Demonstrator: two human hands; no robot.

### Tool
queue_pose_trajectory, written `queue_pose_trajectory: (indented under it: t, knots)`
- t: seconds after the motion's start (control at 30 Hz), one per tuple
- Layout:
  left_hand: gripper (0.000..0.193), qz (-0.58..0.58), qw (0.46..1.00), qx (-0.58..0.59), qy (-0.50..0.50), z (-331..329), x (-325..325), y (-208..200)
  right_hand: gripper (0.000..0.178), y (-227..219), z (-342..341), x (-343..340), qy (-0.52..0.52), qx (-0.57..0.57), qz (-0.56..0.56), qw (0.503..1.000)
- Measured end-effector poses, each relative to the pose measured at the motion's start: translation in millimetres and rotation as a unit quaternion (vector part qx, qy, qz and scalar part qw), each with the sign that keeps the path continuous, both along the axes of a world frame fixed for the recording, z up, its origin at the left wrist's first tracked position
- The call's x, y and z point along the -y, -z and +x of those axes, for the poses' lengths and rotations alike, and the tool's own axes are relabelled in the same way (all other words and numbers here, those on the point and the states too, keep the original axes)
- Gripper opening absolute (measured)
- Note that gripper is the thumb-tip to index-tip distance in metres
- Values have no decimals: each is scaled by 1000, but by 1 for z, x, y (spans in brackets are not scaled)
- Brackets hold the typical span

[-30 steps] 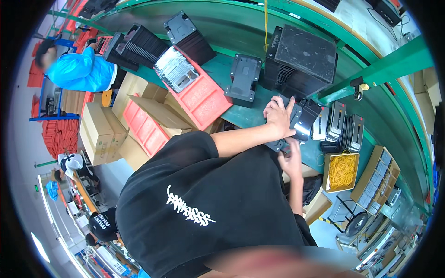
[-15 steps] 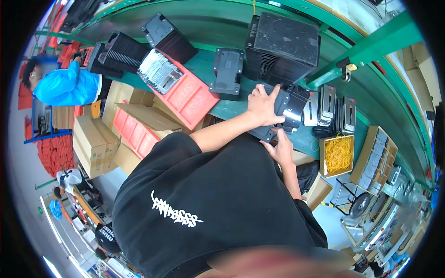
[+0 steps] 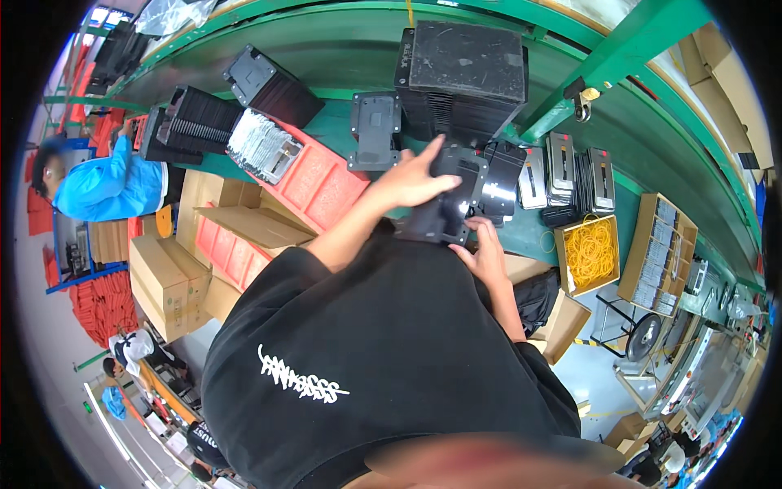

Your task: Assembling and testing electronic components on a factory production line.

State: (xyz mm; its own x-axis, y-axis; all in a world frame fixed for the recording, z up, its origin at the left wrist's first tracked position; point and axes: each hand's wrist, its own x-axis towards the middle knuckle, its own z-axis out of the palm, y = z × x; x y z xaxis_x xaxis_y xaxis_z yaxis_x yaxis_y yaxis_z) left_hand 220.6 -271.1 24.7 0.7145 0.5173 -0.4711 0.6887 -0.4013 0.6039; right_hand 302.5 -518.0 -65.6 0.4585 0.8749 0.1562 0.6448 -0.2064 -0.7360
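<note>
Black T-shirt (image 3: 407,350) with 1 white print (image 3: 301,378)
The looping print sits at 7 o'clock in the view, slanting from 10 to 4 o'clock. The left sleeve (image 3: 285,273) and right sleeve (image 3: 550,387), at 10 and 3 o'clock, are short and black; the left hand (image 3: 406,181) and right hand (image 3: 486,254) are bare.

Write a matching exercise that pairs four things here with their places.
1. right hand
2. yellow bands
3. metal fitting
4. pale stack

A. on the green beam
B. on the left end of a red tray
C. at the edge of a black plate
D. in an open cardboard box

Pairs: 1-C, 2-D, 3-A, 4-B
</note>
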Motion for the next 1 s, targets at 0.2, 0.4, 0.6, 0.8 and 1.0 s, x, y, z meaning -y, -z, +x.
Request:
queue_pose_trajectory:
  t: [0.2,0.4,0.6,0.8,1.0]
  knots:
    - [114,215,964,-157,-18,-37,-86,-14,88,-42,-6,-29,77,-61,-112,989]
    - [124,336,908,-249,-24,17,-132,44,99,-50,-38,-122,91,141,-376,911]
    - [122,367,906,-211,19,4,-119,31,98,-47,-26,-124,116,95,-436,887]
    - [94,299,952,-55,24,-38,-77,10,87,-91,21,-70,73,-45,-135,987]
    - [97,102,993,33,51,-12,2,15,80,-51,68,-45,266,15,-260,928]
